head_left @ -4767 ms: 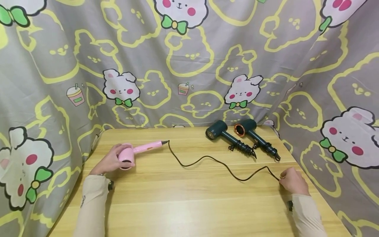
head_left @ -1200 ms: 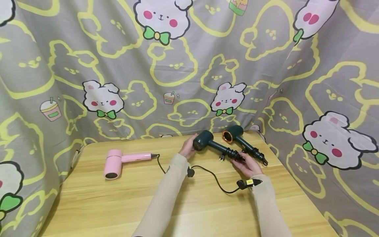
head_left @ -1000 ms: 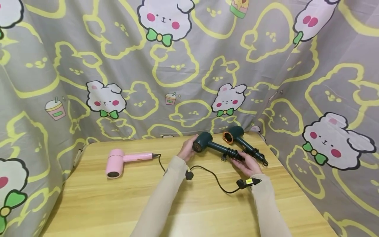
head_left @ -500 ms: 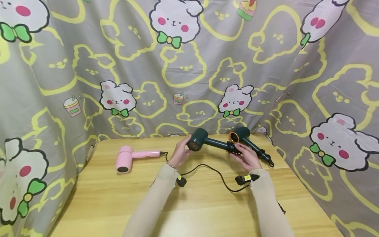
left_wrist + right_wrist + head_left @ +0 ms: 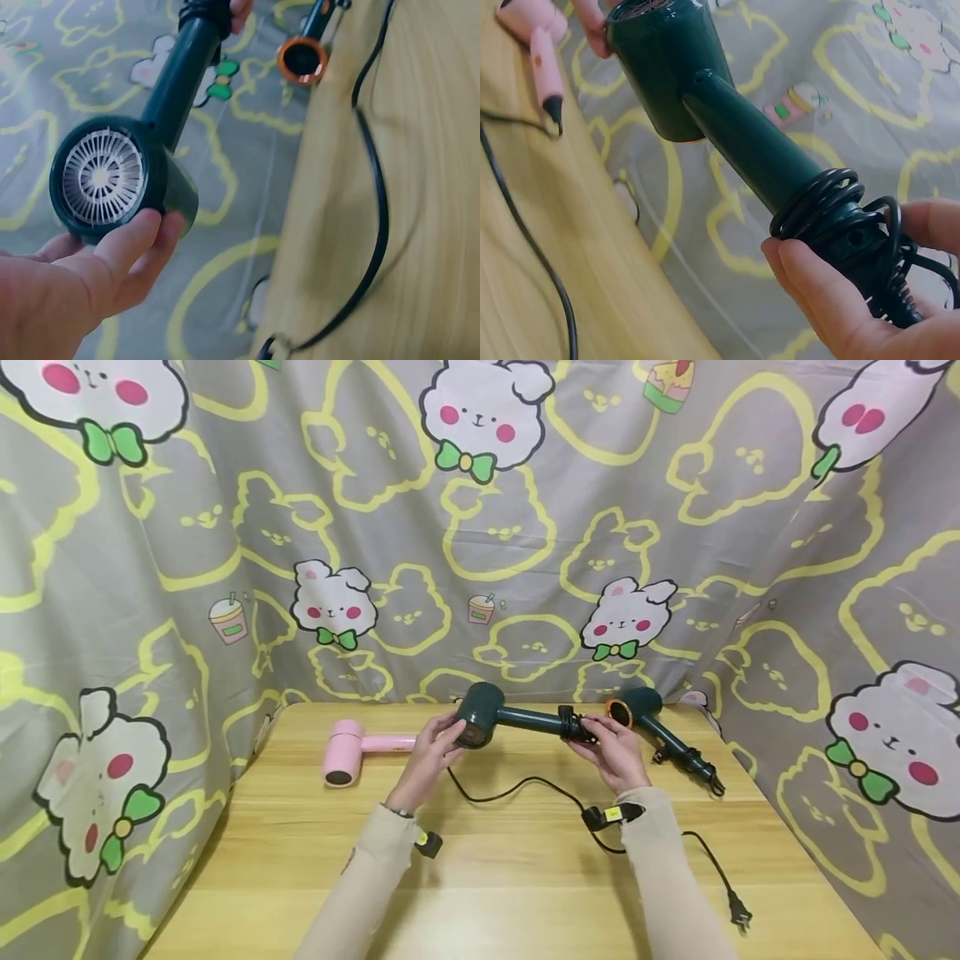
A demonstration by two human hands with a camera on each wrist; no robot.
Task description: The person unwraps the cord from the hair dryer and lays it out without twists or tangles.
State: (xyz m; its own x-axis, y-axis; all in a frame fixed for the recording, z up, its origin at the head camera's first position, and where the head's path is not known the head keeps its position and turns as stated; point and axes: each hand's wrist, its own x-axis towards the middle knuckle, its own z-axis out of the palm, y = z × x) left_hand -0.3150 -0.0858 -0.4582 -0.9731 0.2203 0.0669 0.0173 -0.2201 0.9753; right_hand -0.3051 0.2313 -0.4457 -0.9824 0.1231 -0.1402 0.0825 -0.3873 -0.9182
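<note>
A dark green hair dryer (image 5: 480, 714) is held up over the table between both hands. My left hand (image 5: 429, 760) grips the dryer's round head, thumb beside the slotted grille (image 5: 103, 177) in the left wrist view. My right hand (image 5: 617, 752) pinches the handle end, where the black cord (image 5: 832, 202) is wound in several loops. To the left lies a pink hair dryer (image 5: 345, 753), its handle end hidden behind my left hand. Its unwound cord (image 5: 510, 789) runs across the table under my right forearm to a plug (image 5: 738, 912).
A second dark green hair dryer (image 5: 660, 727) with a copper-coloured nozzle ring lies at the back right, cord wrapped on its handle. The wooden table (image 5: 495, 893) is enclosed by a patterned curtain (image 5: 405, 527) at the back and sides.
Both hands have lifted the nearer green hair dryer off the table and brought it left. Earlier, my left hand was on the pink dryer and my right hand on its cord; both let go.
</note>
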